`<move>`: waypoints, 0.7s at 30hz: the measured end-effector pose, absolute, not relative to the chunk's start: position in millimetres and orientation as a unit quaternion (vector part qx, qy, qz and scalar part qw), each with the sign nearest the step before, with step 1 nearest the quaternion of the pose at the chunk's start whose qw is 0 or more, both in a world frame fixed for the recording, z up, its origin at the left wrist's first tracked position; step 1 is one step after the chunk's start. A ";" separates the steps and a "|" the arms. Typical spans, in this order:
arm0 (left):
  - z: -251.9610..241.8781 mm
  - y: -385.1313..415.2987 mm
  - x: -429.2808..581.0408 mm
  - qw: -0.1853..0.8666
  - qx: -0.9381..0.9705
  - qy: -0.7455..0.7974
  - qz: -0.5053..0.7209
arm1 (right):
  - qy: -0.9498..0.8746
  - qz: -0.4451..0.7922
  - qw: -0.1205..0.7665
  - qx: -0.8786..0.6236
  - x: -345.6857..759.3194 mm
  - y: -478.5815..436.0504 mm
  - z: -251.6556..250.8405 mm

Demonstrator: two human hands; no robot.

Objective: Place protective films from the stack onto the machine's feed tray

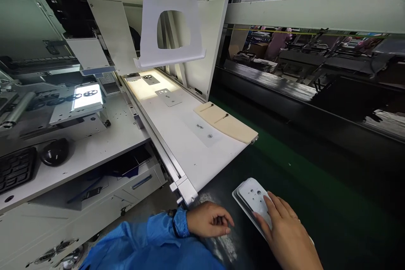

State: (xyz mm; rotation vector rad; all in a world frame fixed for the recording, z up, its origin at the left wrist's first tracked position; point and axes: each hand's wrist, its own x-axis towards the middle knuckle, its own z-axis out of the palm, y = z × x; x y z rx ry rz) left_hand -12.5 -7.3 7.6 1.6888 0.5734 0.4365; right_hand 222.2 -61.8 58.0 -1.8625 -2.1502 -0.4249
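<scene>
My right hand (287, 228) lies over a small stack of pale, thin phone back panels (257, 196) with round camera holes. Its thumb is on the left side and its fingers reach along the right edge, gripping the stack. To the left, my left hand (210, 219), in a blue sleeve, hovers beside the conveyor's end with loosely bent fingers. Nothing shows in it, and its thumb and forefinger tips are slightly apart. On the white conveyor belt (186, 147) lie a nearly clear panel (202, 131), a grey panel (169, 98) and a darker panel (150, 79) under the light.
A beige guide plate (226, 122) with two slots borders the belt's right side. Behind rises a white machine housing (215, 38). At left are a black mouse (55, 152), a keyboard (17, 168) and a lit screen plate (87, 97). A dark green belt (284, 160) runs at right.
</scene>
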 end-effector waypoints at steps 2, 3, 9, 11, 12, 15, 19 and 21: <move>6.7 -7.5 -11.9 0.609 0.727 0.256 0.185 | -0.736 -0.147 0.125 -0.649 220.6 -63.2 41.7; 6.0 -7.6 -11.7 0.609 0.726 0.259 0.186 | -0.734 -0.145 0.122 -0.652 219.9 -63.7 35.2; 2.5 -7.8 -11.3 0.596 0.732 0.272 0.186 | -0.726 -0.125 0.117 -0.666 225.4 -67.1 16.0; 2.6 -7.6 -11.2 0.598 0.732 0.271 0.182 | -0.725 -0.120 0.117 -0.669 228.6 -68.2 14.1; 2.7 -7.5 -11.1 0.599 0.732 0.270 0.181 | -0.724 -0.118 0.115 -0.670 229.9 -68.5 13.6; 2.9 -7.4 -10.8 0.602 0.730 0.270 0.180 | -0.724 -0.106 0.107 -0.673 232.6 -69.5 16.0; 2.4 -7.7 -11.1 0.606 0.727 0.265 0.186 | -0.730 -0.081 0.094 -0.672 237.5 -75.2 40.3; 2.4 -7.8 -11.4 0.603 0.729 0.266 0.187 | -0.728 -0.065 0.092 -0.676 240.3 -79.5 62.7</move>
